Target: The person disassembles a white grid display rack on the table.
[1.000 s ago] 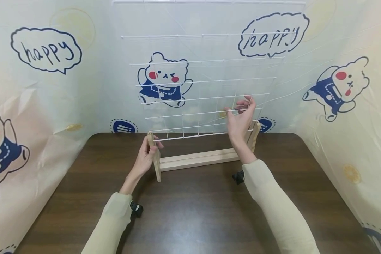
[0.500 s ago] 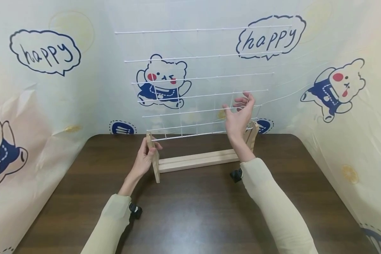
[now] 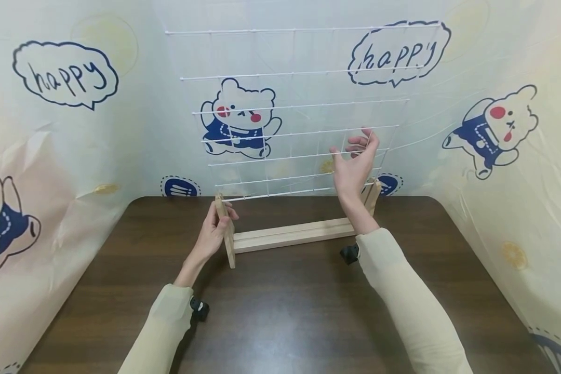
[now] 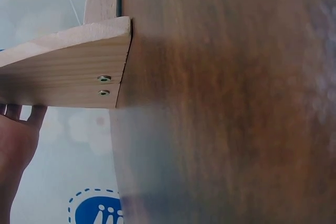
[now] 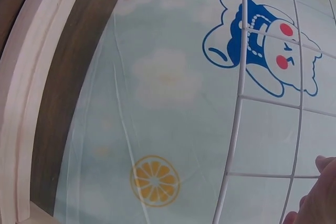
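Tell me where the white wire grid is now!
In the head view, the white wire grid is in the upper middle, above the wooden crossbar, with the right hand at its lower right part.

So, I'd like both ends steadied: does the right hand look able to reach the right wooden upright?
Probably yes: the upright stands close by the right hand, its outer side apparently free, but that hand appears to hold the white wire grid, so it likely must let go first.
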The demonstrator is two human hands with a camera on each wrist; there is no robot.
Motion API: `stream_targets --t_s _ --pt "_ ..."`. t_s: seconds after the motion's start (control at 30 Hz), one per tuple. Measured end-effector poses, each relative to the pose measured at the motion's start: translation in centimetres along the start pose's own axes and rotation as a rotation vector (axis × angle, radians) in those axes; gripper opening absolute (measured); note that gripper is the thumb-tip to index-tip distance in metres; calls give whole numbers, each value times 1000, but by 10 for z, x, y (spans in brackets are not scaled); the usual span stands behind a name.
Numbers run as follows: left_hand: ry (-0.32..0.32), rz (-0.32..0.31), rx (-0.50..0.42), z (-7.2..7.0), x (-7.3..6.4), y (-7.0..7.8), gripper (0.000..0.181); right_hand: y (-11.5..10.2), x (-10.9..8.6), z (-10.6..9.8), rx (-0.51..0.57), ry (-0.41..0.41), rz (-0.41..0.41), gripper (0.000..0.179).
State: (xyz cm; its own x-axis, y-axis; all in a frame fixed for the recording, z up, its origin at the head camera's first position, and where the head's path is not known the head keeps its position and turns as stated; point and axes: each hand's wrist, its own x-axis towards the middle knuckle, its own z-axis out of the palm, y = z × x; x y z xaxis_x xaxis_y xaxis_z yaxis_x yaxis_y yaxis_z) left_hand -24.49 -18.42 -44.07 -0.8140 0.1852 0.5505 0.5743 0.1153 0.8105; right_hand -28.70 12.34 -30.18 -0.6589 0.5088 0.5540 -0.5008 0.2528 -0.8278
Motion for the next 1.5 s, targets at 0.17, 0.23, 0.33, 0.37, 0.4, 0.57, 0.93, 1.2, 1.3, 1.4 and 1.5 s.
stream_targets --t_s 0.17,0.23,0.33,0.37,0.4,0.57,0.93,1.2,1.3,1.4,1.5 --pt "1 5 10 0 1 0 51 -4 2 -1 -2 5 7 66" --pt "-1 8 -1 0 1 -1 53 -4 2 -1 -4 1 4 66" --pt "1 7 -1 -1 1 0 55 -6 3 -2 4 -6 -1 66" --pt "1 7 -5 -1 1 0 55 -7 4 -2 7 -7 0 66" --pt "2 6 -9 -1 1 0 55 -8 4 -2 8 -8 2 66" --pt "4 8 -11 -1 1 1 53 -12 6 -3 -2 -7 19 68" --pt "2 -5 8 -1 0 2 55 -14 3 -9 -18 -41 24 68" --pt "15 18 5 0 0 1 58 -13 1 -11 -14 -38 17 68" --pt "19 23 -1 0 0 1 57 -15 0 -12 -1 -35 12 68" --pt "23 18 7 1 0 1 55 -17 -2 -15 9 -38 13 68" --pt "37 5 21 1 0 1 51 -18 -3 -18 13 -45 10 68"
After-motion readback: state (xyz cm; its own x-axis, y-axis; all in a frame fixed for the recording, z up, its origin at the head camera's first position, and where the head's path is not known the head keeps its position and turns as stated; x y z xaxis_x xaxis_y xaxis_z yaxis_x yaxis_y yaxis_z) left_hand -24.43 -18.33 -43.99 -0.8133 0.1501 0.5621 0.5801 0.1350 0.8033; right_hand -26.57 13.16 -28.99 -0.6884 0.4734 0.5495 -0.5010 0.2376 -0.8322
